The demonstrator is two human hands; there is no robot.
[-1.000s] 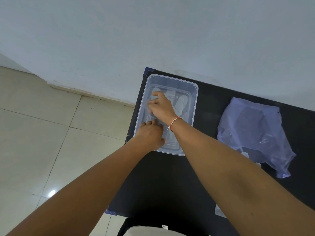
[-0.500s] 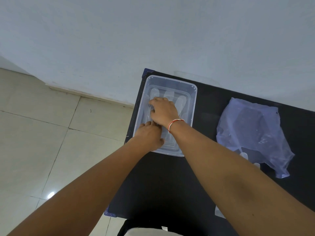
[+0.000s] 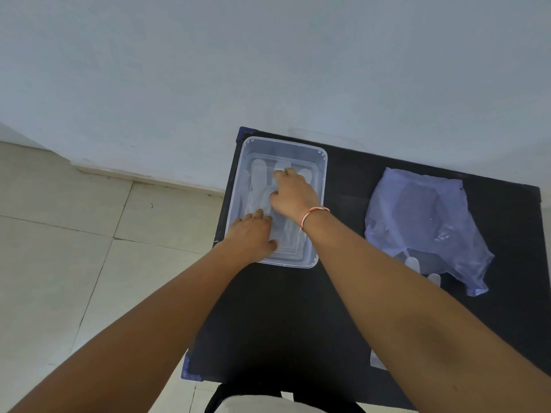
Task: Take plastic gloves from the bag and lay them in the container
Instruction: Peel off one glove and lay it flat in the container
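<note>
Both hands in the clear container (image 3: 323, 174) at far-left corner of the black table (image 3: 343, 308). Left hand (image 3: 253, 234) flat, fingers straight, pressing the gloves (image 3: 259, 186) down at near end. Right hand (image 3: 293, 193), fingers bent, on gloves farther in; can't tell if pinching. Blue bag (image 3: 423, 222) lies to the right, well apart.

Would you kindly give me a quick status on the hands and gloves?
Left hand and right hand both in container, fingers pressing gloves flat. Bag apart, on the right, more gloves poking out. Nothing in the way.
</note>
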